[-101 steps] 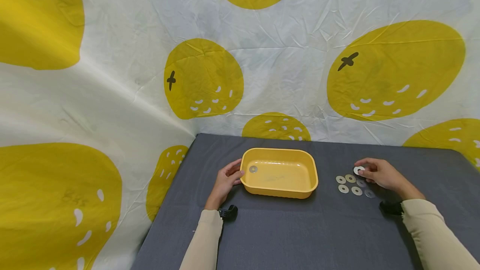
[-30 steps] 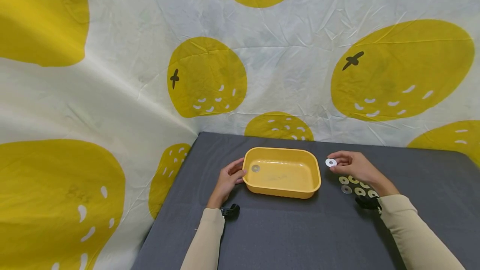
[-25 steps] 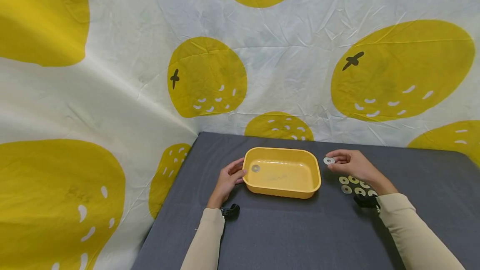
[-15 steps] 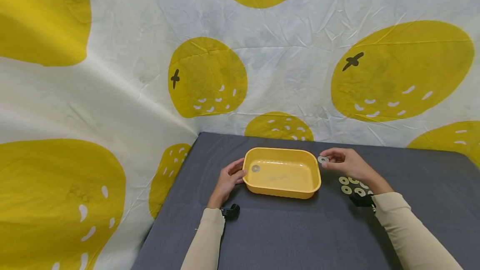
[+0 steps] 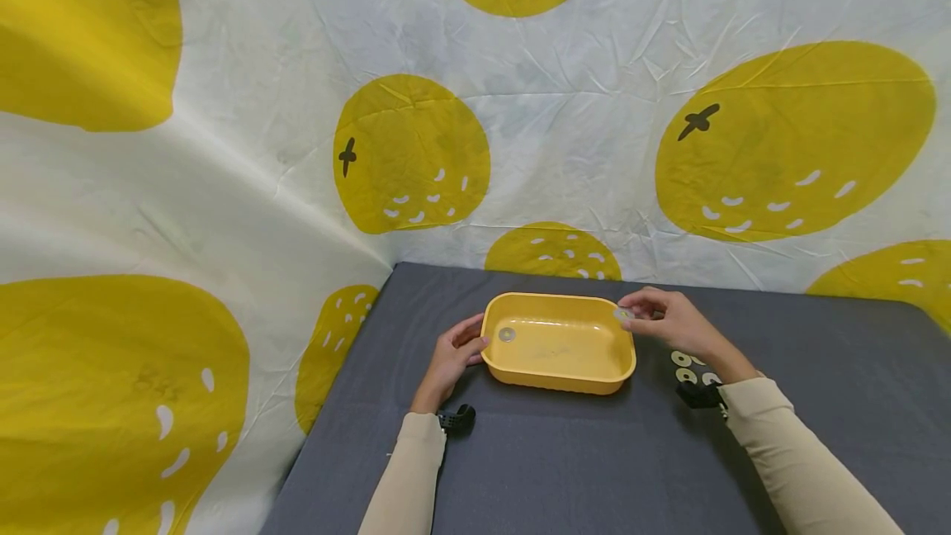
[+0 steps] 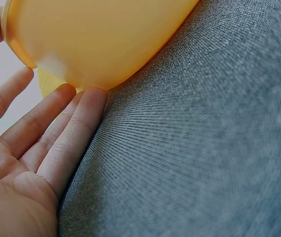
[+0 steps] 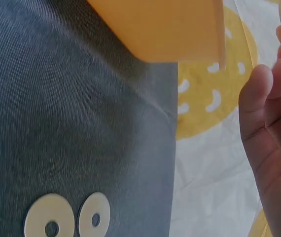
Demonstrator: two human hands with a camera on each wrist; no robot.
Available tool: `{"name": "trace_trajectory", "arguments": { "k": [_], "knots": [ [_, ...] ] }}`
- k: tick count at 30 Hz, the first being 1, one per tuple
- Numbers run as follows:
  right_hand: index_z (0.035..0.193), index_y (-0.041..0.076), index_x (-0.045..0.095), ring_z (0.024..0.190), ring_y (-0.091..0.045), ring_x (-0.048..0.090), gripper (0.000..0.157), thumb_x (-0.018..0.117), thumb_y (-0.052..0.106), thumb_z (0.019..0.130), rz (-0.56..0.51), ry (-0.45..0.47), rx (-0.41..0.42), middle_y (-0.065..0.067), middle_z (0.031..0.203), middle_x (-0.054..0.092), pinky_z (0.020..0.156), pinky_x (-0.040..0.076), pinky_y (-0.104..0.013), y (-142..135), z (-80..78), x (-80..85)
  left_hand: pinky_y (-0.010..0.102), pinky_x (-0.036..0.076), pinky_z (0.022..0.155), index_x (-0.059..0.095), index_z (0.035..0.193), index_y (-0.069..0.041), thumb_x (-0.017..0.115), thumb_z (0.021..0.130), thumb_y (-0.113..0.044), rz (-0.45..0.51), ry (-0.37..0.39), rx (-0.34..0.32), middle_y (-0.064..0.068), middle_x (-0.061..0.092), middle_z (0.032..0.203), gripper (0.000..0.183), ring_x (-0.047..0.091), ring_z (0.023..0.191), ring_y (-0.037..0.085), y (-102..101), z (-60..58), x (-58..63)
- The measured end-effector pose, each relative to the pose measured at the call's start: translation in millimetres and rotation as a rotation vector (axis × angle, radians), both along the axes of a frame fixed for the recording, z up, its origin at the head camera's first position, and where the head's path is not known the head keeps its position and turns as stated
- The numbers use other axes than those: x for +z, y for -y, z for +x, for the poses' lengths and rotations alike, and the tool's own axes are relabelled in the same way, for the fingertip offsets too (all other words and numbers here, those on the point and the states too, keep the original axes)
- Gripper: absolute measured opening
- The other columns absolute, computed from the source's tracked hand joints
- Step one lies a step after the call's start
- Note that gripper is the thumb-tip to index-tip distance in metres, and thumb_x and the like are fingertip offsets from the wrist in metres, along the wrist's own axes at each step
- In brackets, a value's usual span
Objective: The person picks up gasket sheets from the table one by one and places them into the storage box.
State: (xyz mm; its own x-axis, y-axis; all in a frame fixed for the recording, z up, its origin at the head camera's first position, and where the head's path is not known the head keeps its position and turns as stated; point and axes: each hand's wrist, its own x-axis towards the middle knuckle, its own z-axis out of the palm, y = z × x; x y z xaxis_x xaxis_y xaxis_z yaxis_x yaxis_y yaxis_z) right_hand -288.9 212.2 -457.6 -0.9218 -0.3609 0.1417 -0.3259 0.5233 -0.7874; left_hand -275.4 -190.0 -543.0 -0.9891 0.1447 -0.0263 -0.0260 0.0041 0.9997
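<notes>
A yellow plastic tray (image 5: 557, 378) stands on the table with a flat metal washer (image 5: 507, 335) lying inside at its left end. My left hand (image 5: 447, 363) holds the tray's left side, thumb at the rim and fingertips against the outer wall (image 6: 111, 39). Between thumb and fingers, my right hand (image 5: 679, 324) pinches another washer (image 5: 622, 314) above the tray's right rim. Only part of that washer shows in the right wrist view, at the top right corner. More loose washers (image 5: 681, 359) lie under the right forearm, partly hidden by it.
A grey cloth covers the table (image 5: 550, 469). Behind and to the left hangs a white curtain (image 5: 565, 147) printed with yellow fruit. Each wrist wears a black strap device (image 5: 456, 419). Two washers (image 7: 49, 217) lie near the bottom of the right wrist view.
My right hand has carried its washer leftward from the loose washers to above the tray's right rim. The left hand keeps its hold on the tray, which has stayed in place.
</notes>
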Motion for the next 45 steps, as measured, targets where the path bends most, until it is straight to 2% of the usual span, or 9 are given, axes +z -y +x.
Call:
{"name": "trace_trajectory", "arguments": {
  "k": [9, 24, 33, 45],
  "knots": [
    [0.121, 0.004, 0.071, 0.077, -0.014, 0.053, 0.034, 0.078, 0.02, 0.092, 0.03, 0.01, 0.009, -0.009, 0.093, 0.062, 0.062, 0.044, -0.023, 18.9, -5.5, 0.7, 0.033, 0.062, 0.088, 0.056, 0.147, -0.021, 0.069, 0.099, -0.017, -0.002, -0.006, -0.004, 0.019, 0.062, 0.14, 0.051, 0.065, 0.122, 0.037, -0.1, 0.4, -0.2],
    [0.121, 0.009, 0.072, 0.08, -0.017, 0.057, 0.035, 0.077, 0.028, 0.093, 0.026, -0.016, 0.071, -0.007, 0.096, 0.067, 0.065, 0.047, -0.026, 44.8, -6.5, 3.5, 0.035, 0.062, 0.09, 0.056, 0.148, -0.022, 0.07, 0.099, -0.019, -0.009, -0.005, -0.008, 0.018, 0.062, 0.141, 0.051, 0.065, 0.123, 0.036, 0.3, 0.5, -0.4],
    [0.125, 0.008, 0.07, 0.083, -0.018, 0.058, 0.036, 0.077, 0.021, 0.093, -0.038, 0.071, 0.095, -0.012, 0.098, 0.066, 0.065, 0.05, -0.026, 60.0, -7.2, 14.3, 0.035, 0.062, 0.089, 0.056, 0.148, -0.023, 0.07, 0.098, -0.019, -0.006, -0.016, -0.008, 0.018, 0.062, 0.14, 0.052, 0.066, 0.122, 0.035, 0.9, 0.2, -1.2],
    [0.126, 0.009, 0.069, 0.088, -0.022, 0.058, 0.036, 0.077, 0.019, 0.093, 0.014, 0.102, 0.113, -0.009, 0.1, 0.066, 0.068, 0.051, -0.028, 78.2, -13.7, 22.8, 0.035, 0.062, 0.089, 0.056, 0.148, -0.022, 0.07, 0.098, -0.02, -0.006, -0.023, -0.003, 0.015, 0.063, 0.14, 0.051, 0.068, 0.119, 0.029, 1.8, -0.6, -1.5]
  ]
}}
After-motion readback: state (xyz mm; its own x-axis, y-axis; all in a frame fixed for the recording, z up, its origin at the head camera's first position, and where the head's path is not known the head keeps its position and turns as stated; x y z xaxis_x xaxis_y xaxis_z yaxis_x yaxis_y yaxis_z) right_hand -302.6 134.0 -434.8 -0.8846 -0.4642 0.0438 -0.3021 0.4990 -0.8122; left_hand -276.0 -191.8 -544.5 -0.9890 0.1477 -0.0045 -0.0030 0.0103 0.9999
